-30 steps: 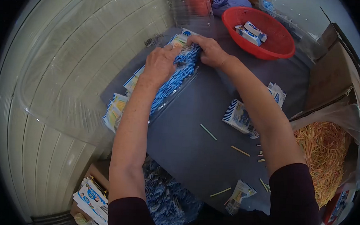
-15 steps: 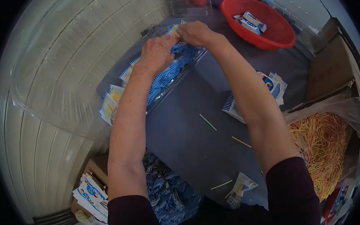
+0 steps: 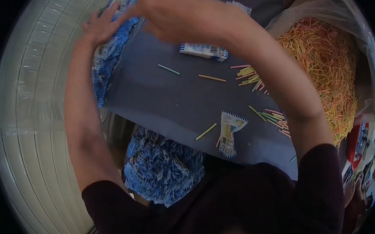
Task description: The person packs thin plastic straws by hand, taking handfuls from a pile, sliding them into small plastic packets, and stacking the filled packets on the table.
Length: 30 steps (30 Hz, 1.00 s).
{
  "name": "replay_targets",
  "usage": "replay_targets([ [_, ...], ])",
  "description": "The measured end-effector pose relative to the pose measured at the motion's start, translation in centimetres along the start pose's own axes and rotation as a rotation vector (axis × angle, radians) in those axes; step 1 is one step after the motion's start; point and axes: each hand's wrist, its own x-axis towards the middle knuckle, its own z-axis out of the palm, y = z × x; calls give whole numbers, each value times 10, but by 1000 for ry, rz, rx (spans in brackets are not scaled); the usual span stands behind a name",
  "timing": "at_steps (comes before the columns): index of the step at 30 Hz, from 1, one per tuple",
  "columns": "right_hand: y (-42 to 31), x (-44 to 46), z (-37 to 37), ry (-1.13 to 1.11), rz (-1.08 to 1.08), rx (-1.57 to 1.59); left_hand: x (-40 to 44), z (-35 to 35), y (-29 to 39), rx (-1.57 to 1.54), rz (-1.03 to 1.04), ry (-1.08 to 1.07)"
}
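Between ten and eleven o'clock, the left hand (image 3: 102,28) is being held with its fingers loosely extended over the blue-striped packets (image 3: 119,39), and no closed grasp is being shown. The right hand (image 3: 158,18) is being blurred by motion just past eleven o'clock, near the left fingertips; whether anything is being gripped by it cannot be told. The blue-striped packets are being lined up in a long, slanting band at ten o'clock, along the edge of the dark tabletop (image 3: 142,95), and are being partly covered by both hands. At twelve o'clock, a white and blue pack (image 3: 203,51) is being partly overlapped by the right forearm. A pale green stick (image 3: 168,69) is being displayed at eleven o'clock and an orange stick (image 3: 212,78) at one, while small colored sticks (image 3: 250,75) are being scattered from two to three o'clock. A yellow-green stick (image 3: 206,131) is being seen at four o'clock, near a single clear packet (image 3: 228,136) with striped ends. A large heap of sticks (image 3: 316,51) is being contained in clear plastic at two o'clock. Below the table edge, between six and seven o'clock, a pile of blue-striped wrappers (image 3: 163,168) is being shown.
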Motion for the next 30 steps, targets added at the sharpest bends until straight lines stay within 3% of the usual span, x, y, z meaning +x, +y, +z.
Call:
replay_targets([
  [1,-4,-50,6,126,-177,-61,1,-2,-2,-98,23,35],
  [2,-17,-89,-5,-30,-193,-34,-4,-8,-12,-187,33,75],
  [3,-18,-129,-4,-17,-327,-35,-19,-18,-16,-161,-12,93],
  [4,-36,-150,-23,-300,-280,-73,-41,-28,-7,-191,-28,144],
  [5,-38,-171,-26,-370,-267,56,-58,-35,-1,-222,-31,196],
  [7,-49,-215,-16,-538,120,257,-87,-27,9,-90,-34,155],
  [8,-52,-226,-7,-538,110,254,-96,-18,12,20,-18,93],
  [10,-56,-242,9,-342,140,348,-90,-4,4,-64,-90,70],
  [11,-60,-241,12,-345,140,351,-84,3,-1,-146,-149,51],
  [13,-67,-230,18,-439,106,53,-77,11,-6,-164,-165,32],
  [16,-58,-227,35,-293,58,21,-68,14,-5,-162,-234,19],
  [18,-53,-229,40,-335,92,67,-68,14,2,-145,-267,12],
  [20,-45,-230,37,-385,153,115,-80,6,11,-122,-290,310],
  [22,-35,-230,29,-273,228,371,-113,-17,31,-336,-46,575],
  [23,-30,-232,32,-138,223,460,-132,-31,49,-534,122,487],
  [24,-27,-231,26,-139,245,453,-155,-41,71,-720,287,393],
  [26,-26,-225,12,-113,387,662,-205,-52,120,-828,716,90],
  [28,-24,-222,9,-92,470,810,-246,-46,172,-870,685,-6],
  [30,-24,-219,3,-76,531,955,-262,-25,208,-842,574,197],
])
